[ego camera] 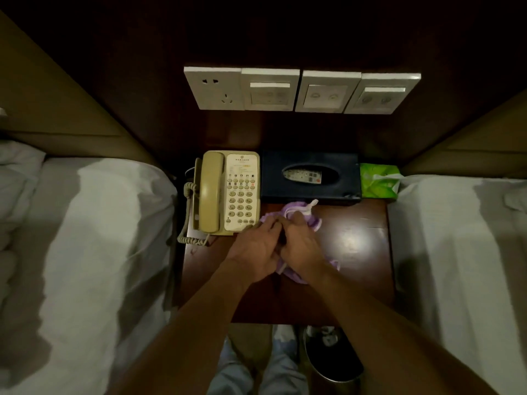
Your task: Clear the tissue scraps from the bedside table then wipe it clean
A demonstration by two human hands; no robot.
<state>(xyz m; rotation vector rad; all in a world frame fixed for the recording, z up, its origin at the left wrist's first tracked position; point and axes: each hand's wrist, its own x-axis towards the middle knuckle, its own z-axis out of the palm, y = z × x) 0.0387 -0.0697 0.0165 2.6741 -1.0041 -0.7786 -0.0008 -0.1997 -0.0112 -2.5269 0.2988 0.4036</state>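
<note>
A purple cloth [310, 219] lies bunched on the dark wooden bedside table [356, 252], in front of the tissue box. My left hand [253, 250] and my right hand [301, 246] rest side by side on top of the cloth, both closed on it, fingers pointing toward the phone and box. Most of the cloth is hidden under my hands; its edges show above and below them. No tissue scraps are visible on the tabletop. White scraps [328, 336] lie in the metal bin [333, 363] on the floor below the table's front edge.
A beige phone [228, 192] sits at the table's back left, its coiled cord hanging off the left edge. A dark tissue box [310, 178] holds a remote; a green tissue pack [377, 181] is at its right. Beds flank both sides; wall switches [299, 89] behind.
</note>
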